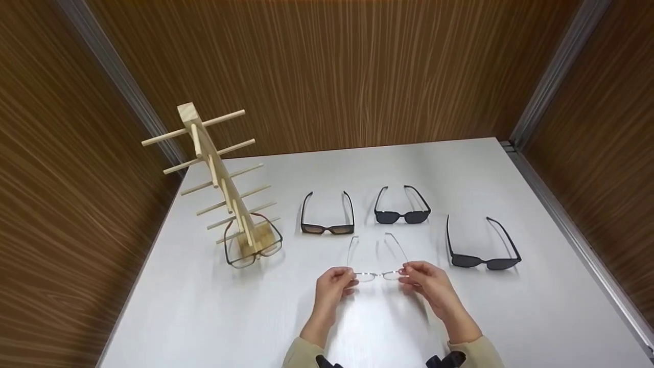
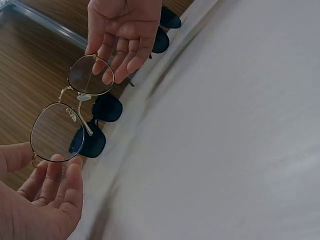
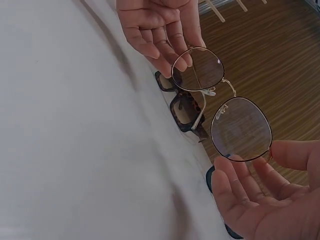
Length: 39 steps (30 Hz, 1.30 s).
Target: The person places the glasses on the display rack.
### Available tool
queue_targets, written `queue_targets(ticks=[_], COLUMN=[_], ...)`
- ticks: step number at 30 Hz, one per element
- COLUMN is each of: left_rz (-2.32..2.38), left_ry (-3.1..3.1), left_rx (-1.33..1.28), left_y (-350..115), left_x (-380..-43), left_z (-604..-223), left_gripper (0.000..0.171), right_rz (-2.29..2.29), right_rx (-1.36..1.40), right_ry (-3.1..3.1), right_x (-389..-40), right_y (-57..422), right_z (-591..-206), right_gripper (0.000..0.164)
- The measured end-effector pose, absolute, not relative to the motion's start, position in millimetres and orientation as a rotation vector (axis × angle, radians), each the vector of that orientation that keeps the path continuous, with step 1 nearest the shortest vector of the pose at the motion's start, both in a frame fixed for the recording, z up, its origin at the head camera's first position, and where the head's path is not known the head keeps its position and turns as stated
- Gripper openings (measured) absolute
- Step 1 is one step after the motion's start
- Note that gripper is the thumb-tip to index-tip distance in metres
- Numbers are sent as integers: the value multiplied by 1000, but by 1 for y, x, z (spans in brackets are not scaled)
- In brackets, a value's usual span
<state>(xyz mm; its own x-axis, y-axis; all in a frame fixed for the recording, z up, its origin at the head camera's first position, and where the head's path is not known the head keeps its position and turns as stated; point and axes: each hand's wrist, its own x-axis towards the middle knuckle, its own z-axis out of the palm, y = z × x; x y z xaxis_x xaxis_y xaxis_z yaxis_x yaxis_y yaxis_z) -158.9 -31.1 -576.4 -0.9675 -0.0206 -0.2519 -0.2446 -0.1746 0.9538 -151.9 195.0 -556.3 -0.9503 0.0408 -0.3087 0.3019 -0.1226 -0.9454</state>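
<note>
Between both hands is a pair of thin wire-framed eyeglasses (image 1: 365, 277) with clear lenses, its temples unfolded and pointing away from the person. My left hand (image 1: 333, 291) pinches one end of the frame near the hinge, thumb against fingers. At the opposite end my right hand (image 1: 431, 286) pinches the other hinge the same way. In the left wrist view the round lens (image 2: 57, 132) has a dark rim and a gold bridge. The right wrist view shows the nose pads and the other lens (image 3: 241, 129) close to the right fingers.
A wooden peg rack (image 1: 217, 168) stands at the left, with dark-rimmed eyeglasses (image 1: 242, 262) on its lowest part. Brown-lensed sunglasses (image 1: 327, 229), black sunglasses (image 1: 402, 217) and another black pair (image 1: 485, 262) lie unfolded on the white table (image 1: 204, 317). Wood-grain panels (image 1: 357, 76) enclose the table.
</note>
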Motion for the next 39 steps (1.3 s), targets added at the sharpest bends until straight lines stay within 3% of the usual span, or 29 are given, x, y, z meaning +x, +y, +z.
queue_targets(ticks=[4, 12, 24, 39], left_rz=[2305, 2333, 2442, 2495], left_ry=[1920, 1912, 1834, 1851], left_rx=[-308, -339, -366, -414], left_y=[-37, -51, -75, -104], left_x=[-158, -146, -152, -148], left_z=[-573, -526, -544, -536], left_gripper=[25, 21, 28, 32], right_rz=[-2185, -2188, -2239, -2223], right_rx=[341, 203, 76, -75], right_ry=[1957, 1933, 1802, 1723], right_x=[-155, -164, -172, -185], right_y=[191, 179, 159, 134], right_z=[-553, -540, -533, -515], right_gripper=[32, 33, 26, 19])
